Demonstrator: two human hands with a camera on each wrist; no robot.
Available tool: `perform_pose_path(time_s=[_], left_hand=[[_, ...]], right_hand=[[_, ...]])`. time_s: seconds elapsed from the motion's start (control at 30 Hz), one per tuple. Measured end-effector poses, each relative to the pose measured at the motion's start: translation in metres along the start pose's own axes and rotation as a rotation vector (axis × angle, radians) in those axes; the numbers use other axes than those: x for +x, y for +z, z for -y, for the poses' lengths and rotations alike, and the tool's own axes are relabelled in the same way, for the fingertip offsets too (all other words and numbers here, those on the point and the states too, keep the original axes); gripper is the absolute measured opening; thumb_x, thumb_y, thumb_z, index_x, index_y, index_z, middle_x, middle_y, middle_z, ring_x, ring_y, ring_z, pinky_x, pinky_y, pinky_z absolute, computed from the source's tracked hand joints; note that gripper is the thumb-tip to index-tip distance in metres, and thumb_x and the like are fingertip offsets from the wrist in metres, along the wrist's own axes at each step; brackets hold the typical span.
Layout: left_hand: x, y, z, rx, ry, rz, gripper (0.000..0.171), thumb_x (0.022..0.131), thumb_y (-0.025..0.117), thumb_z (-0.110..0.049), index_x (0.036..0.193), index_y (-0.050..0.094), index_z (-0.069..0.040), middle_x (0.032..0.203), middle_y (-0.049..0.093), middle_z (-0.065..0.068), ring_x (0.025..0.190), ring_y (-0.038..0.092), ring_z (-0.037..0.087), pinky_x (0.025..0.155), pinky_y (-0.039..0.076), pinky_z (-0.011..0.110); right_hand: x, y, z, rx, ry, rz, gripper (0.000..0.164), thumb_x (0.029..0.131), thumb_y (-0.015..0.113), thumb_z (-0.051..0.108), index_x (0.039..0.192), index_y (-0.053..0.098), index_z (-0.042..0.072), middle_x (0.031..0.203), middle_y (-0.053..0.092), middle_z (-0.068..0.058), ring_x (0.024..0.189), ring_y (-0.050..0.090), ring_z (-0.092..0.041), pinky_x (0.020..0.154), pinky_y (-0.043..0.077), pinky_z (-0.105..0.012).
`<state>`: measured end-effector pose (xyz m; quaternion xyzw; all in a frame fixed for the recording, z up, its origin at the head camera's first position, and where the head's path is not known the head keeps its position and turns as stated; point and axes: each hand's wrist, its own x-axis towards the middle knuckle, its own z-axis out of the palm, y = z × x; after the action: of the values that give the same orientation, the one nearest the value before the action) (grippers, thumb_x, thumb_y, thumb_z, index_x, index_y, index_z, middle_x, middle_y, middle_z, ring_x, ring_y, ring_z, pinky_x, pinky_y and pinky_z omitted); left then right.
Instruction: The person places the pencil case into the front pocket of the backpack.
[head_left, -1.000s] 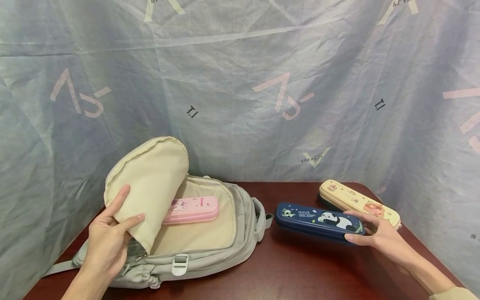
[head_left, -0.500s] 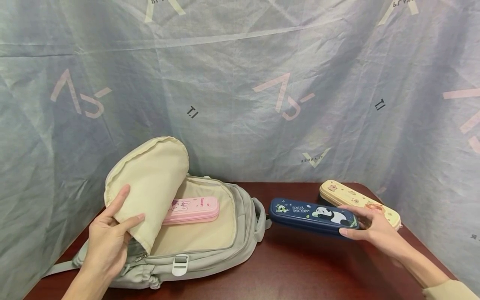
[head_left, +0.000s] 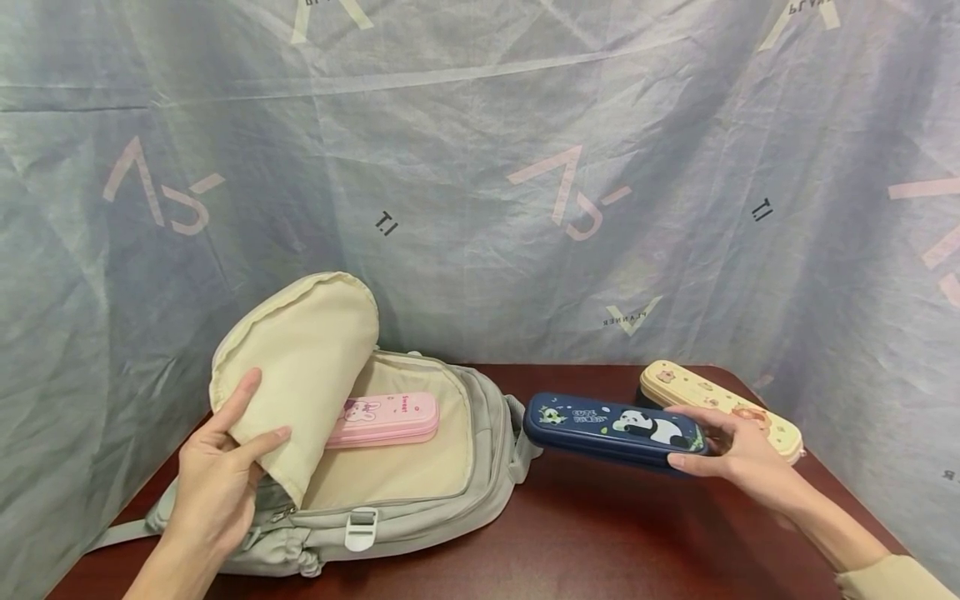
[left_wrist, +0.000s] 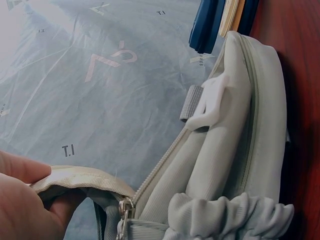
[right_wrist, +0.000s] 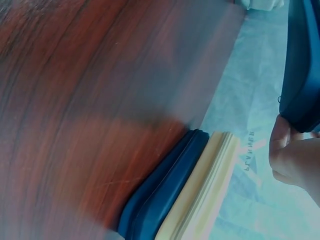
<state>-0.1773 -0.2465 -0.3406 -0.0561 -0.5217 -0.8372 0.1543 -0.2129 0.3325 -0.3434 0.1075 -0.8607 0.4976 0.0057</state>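
Note:
In the head view my left hand (head_left: 217,467) pinches the cream-lined flap (head_left: 300,367) of a pale grey-green backpack (head_left: 420,525) and holds it lifted. Inside the backpack lies a pink pencil case (head_left: 397,421) with a rabbit print, its left end hidden by the flap. My right hand (head_left: 738,454) grips the right end of a navy pencil case (head_left: 600,425) with a panda print. This case is raised above the table, its far end beside the backpack's top strap. In the right wrist view, the hand (right_wrist: 295,160) holds it by one end, clear of the tabletop.
A cream pencil case (head_left: 712,400) with cartoon prints sits at the back right, stacked on another dark blue case (right_wrist: 160,195). The table (head_left: 615,542) is dark reddish wood. A grey printed cloth (head_left: 480,208) hangs behind and along both sides.
My right hand has carried the navy pencil case leftward and slightly up, toward the backpack. The left hand keeps the flap in the same place.

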Motion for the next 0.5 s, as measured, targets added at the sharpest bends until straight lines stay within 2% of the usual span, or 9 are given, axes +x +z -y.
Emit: perform_pose_path(time_s=[0.2, 0.5], left_hand=[[0.0, 0.0, 0.0, 0.004, -0.002, -0.005, 0.086, 0.094, 0.061, 0.025, 0.162, 0.044, -0.026, 0.176, 0.002, -0.001, 0.124, 0.061, 0.003, 0.088, 0.06, 0.024], [0.001, -0.001, 0.001, -0.023, 0.003, 0.005, 0.086, 0.094, 0.06, 0.026, 0.161, 0.045, -0.024, 0.176, 0.007, 0.004, 0.124, 0.061, 0.005, 0.089, 0.06, 0.026]], right_hand=[[0.002, 0.005, 0.006, 0.0, -0.023, -0.003, 0.067, 0.093, 0.083, 0.018, 0.152, 0.054, 0.006, 0.132, 0.061, -0.02, 0.104, 0.067, -0.021, 0.081, 0.058, -0.028], [0.004, 0.016, 0.015, 0.096, -0.063, 0.036, 0.064, 0.092, 0.083, 0.012, 0.149, 0.056, 0.003, 0.126, 0.064, -0.021, 0.103, 0.069, -0.021, 0.081, 0.059, -0.03]])
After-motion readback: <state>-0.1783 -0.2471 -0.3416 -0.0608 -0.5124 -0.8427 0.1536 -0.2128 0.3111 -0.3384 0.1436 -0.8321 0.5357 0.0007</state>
